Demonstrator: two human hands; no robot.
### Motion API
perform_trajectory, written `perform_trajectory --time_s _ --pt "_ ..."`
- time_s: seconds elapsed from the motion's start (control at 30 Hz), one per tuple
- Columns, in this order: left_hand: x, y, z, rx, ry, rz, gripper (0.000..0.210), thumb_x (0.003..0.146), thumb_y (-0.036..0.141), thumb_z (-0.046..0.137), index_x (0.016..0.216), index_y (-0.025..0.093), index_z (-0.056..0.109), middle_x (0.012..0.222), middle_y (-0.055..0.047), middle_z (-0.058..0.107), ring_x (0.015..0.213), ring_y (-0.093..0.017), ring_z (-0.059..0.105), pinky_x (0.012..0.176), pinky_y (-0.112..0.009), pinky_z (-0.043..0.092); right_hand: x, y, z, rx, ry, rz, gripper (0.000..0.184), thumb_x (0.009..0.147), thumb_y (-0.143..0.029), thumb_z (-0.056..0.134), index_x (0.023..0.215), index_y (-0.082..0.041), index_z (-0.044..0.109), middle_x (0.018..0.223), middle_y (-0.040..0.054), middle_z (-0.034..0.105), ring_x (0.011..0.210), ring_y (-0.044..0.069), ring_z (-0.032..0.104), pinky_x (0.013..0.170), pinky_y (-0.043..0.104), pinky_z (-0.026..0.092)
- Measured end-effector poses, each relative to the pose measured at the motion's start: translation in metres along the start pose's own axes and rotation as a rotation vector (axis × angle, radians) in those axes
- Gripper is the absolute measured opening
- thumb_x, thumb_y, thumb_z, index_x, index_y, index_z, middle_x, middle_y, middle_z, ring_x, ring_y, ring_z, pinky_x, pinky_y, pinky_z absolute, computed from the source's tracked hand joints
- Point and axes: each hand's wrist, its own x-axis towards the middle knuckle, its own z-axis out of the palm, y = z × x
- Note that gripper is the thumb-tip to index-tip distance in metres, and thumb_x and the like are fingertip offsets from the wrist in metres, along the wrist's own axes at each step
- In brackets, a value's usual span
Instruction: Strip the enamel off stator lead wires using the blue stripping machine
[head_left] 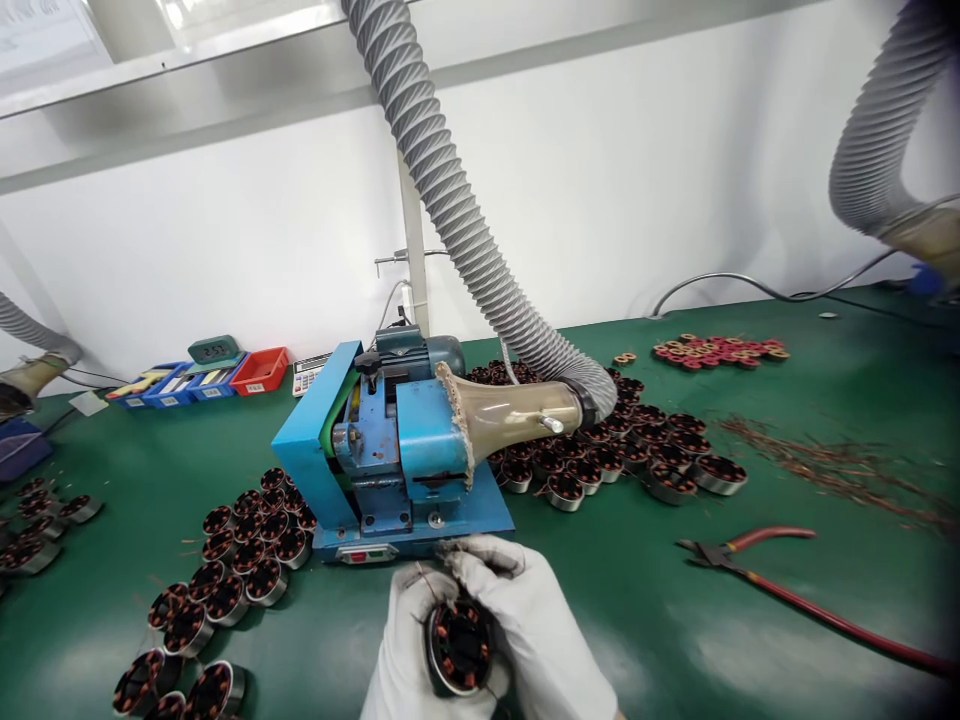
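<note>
Both my hands wear white gloves and hold one round motor stator (pixel 457 645) with copper windings, low in the middle of the view. My left hand (pixel 405 640) cups its left side. My right hand (pixel 529 625) wraps the right side, its fingertips pinching the stator's thin wire leads just in front of the blue bench machine (pixel 390 450). A grey ribbed suction hose (pixel 450 190) ends in a clear funnel (pixel 510 412) at the machine's right side.
Several stators lie in groups left of the machine (pixel 247 550), at the far left (pixel 41 520) and behind it on the right (pixel 637 450). Red-handled cutters (pixel 757 565) lie on the green mat at right, beyond them cut wire scraps (pixel 832 465). Small bins (pixel 202 378) stand at the back left.
</note>
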Motion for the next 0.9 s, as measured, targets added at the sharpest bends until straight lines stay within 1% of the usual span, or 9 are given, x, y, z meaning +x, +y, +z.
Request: perform_trajectory --time_s 0.07,0.17,0.23,0.3,0.37,0.4,0.5,0.67,0.9 --pt "-0.003 0.0 0.002 0.002 0.019 0.036 0.042 0.057 0.01 0.061 0.096 0.025 0.053 0.093 -0.003 0.052 0.084 -0.017 0.057 0.074 -0.028 0.05 0.008 -0.005 -0.003 0.126 0.028 0.008 0.022 0.052 -0.029 0.082 0.063 -0.015 0.07 0.055 -0.0002 0.063 0.051 0.01 0.053 0.05 0.02 0.043" --pt "-0.005 -0.004 0.004 0.02 0.076 -0.003 0.043 0.057 0.01 0.061 0.096 0.024 0.052 0.095 -0.003 0.05 0.075 -0.014 0.056 0.066 -0.026 0.051 0.018 -0.012 -0.011 0.268 0.154 -0.127 0.022 0.052 -0.031 0.081 0.066 -0.018 0.069 0.058 -0.0018 0.064 0.05 0.009 0.052 0.049 0.02 0.044" --pt "-0.002 -0.011 0.005 0.057 0.12 -0.07 0.045 0.055 0.011 0.063 0.098 0.022 0.054 0.099 -0.005 0.052 0.082 -0.018 0.057 0.073 -0.029 0.051 0.018 -0.009 -0.014 0.121 0.185 -0.203 0.021 0.056 -0.032 0.077 0.07 -0.019 0.07 0.066 0.001 0.068 0.06 0.013 0.059 0.058 0.023 0.048" --pt "0.004 -0.02 0.007 0.067 0.121 -0.143 0.048 0.056 0.011 0.064 0.102 0.021 0.055 0.103 -0.007 0.056 0.091 -0.021 0.058 0.082 -0.033 0.048 0.016 0.0 -0.013 -0.133 0.123 -0.225 0.021 0.056 -0.03 0.075 0.072 -0.018 0.07 0.071 0.0044 0.071 0.068 0.018 0.063 0.064 0.028 0.05" --pt "0.014 -0.028 0.012 -0.011 0.114 -0.229 0.043 0.062 0.013 0.06 0.104 0.021 0.055 0.104 -0.008 0.06 0.094 -0.022 0.059 0.085 -0.035 0.048 0.015 0.013 -0.011 -0.333 0.08 -0.26 0.028 0.051 -0.026 0.075 0.077 -0.018 0.07 0.078 0.0069 0.072 0.073 0.023 0.065 0.069 0.033 0.052" --pt "0.019 -0.032 0.015 -0.068 0.127 -0.27 0.038 0.066 0.014 0.057 0.104 0.02 0.055 0.104 -0.008 0.061 0.094 -0.021 0.06 0.085 -0.035 0.048 0.016 0.019 -0.01 -0.399 0.094 -0.293 0.031 0.05 -0.026 0.075 0.081 -0.018 0.07 0.082 0.0078 0.072 0.076 0.025 0.065 0.072 0.034 0.052" --pt "0.036 -0.04 0.028 -0.183 0.204 -0.323 0.027 0.074 0.018 0.05 0.1 0.02 0.056 0.102 -0.009 0.063 0.094 -0.02 0.061 0.085 -0.034 0.048 0.03 0.029 -0.008 -0.546 0.138 -0.353 0.031 0.059 -0.028 0.07 0.088 -0.019 0.067 0.092 0.0096 0.07 0.084 0.026 0.065 0.077 0.036 0.051" --pt "0.054 -0.045 0.04 -0.152 0.203 -0.305 0.023 0.075 0.019 0.051 0.097 0.019 0.057 0.101 -0.009 0.064 0.093 -0.019 0.061 0.088 -0.035 0.046 0.055 0.024 -0.011 -0.637 0.148 -0.4 0.025 0.066 -0.034 0.065 0.084 -0.017 0.067 0.088 0.0106 0.07 0.081 0.026 0.066 0.076 0.038 0.052" --pt "0.06 -0.044 0.043 -0.062 0.186 -0.288 0.026 0.075 0.015 0.049 0.1 0.018 0.054 0.104 -0.01 0.059 0.096 -0.02 0.058 0.09 -0.037 0.043 0.057 0.022 -0.014 -0.558 0.115 -0.353 0.026 0.069 -0.038 0.065 0.085 -0.017 0.069 0.088 0.0104 0.071 0.081 0.025 0.066 0.078 0.037 0.052"
